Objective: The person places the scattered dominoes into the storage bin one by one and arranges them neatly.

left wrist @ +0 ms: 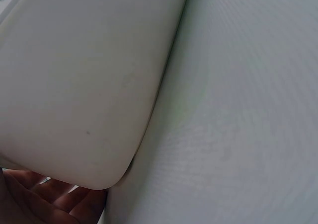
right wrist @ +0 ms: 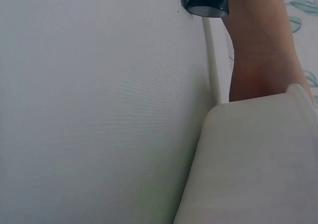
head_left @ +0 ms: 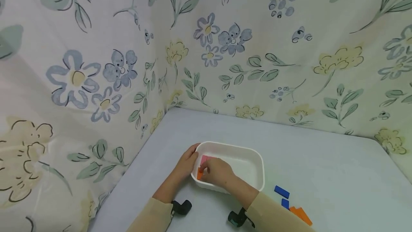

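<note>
A white plastic tub [head_left: 243, 167] stands on the table, and its outer wall [left wrist: 84, 85] fills much of the left wrist view. My left hand [head_left: 186, 162] grips the tub's left end, its fingers [left wrist: 54, 196] against the outside. Inside, my right hand [head_left: 219, 172] reaches down at the left and pinches an orange block [head_left: 200, 174], partly covered by the fingers. Pink blocks [head_left: 204, 159] lie beside it along the tub's left end. The right wrist view shows the tub's wall [right wrist: 258, 159] and the left forearm [right wrist: 263, 50], but not the right hand.
Right of the tub lie two blue blocks [head_left: 281, 192] and some orange blocks [head_left: 300, 215], partly behind the right sleeve. Black wrist cameras [head_left: 182, 207] hang below both wrists. Floral cloth [head_left: 225, 81] walls the table's back and left side.
</note>
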`<state>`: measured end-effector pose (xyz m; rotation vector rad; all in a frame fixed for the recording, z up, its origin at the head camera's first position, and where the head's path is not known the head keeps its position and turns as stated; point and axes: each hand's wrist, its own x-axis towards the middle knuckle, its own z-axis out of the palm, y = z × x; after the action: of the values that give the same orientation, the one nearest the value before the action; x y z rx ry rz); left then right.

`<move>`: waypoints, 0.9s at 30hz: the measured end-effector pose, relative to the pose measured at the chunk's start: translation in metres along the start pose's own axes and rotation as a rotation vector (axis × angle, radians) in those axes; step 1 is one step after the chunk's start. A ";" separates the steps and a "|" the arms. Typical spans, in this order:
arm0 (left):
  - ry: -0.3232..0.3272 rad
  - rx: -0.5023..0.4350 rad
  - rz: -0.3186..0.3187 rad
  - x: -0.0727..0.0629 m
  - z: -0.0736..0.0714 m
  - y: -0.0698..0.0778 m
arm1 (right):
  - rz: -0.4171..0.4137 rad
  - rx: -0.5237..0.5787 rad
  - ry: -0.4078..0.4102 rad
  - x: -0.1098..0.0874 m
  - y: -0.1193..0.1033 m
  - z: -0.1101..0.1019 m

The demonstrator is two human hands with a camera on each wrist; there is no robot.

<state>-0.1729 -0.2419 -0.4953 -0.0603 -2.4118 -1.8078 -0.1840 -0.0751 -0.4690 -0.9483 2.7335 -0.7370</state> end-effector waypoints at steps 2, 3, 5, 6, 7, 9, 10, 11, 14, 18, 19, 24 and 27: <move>-0.004 0.005 0.001 -0.001 0.001 0.000 | 0.004 0.001 -0.005 -0.001 0.000 0.000; -0.005 0.013 -0.003 -0.001 0.001 0.000 | 0.004 0.001 -0.007 -0.002 0.001 0.000; -0.007 0.037 -0.015 -0.001 0.002 0.001 | 0.007 0.003 -0.008 -0.003 0.001 0.000; -0.009 0.046 -0.020 -0.001 0.002 0.001 | 0.005 0.001 -0.006 -0.003 0.002 0.000; -0.011 0.053 -0.022 -0.001 0.003 0.001 | 0.001 -0.004 -0.003 -0.003 0.002 0.000; -0.012 0.060 -0.027 -0.001 0.002 0.001 | -0.014 -0.004 0.008 -0.004 0.001 -0.003; -0.013 0.063 -0.030 -0.001 0.001 0.002 | -0.015 0.003 0.015 -0.004 0.000 -0.006; -0.014 0.063 -0.031 0.000 0.000 0.003 | -0.017 0.011 0.024 -0.005 -0.002 -0.011; -0.009 0.054 -0.034 0.003 -0.002 0.003 | -0.006 0.053 0.048 -0.012 -0.005 -0.033; 0.010 0.038 -0.070 0.008 -0.005 0.005 | 0.040 0.070 0.099 -0.029 -0.001 -0.073; 0.013 0.040 -0.082 0.008 -0.005 0.006 | 0.056 0.061 0.107 -0.034 0.002 -0.081; 0.002 0.048 -0.081 0.010 -0.004 0.003 | 0.125 -0.022 0.073 -0.053 0.021 -0.104; -0.018 0.044 -0.078 0.009 0.000 -0.002 | 0.140 -0.060 0.028 -0.059 0.029 -0.104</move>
<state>-0.1819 -0.2426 -0.4956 0.0216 -2.4984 -1.7927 -0.1842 0.0225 -0.3946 -0.7538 2.8258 -0.6512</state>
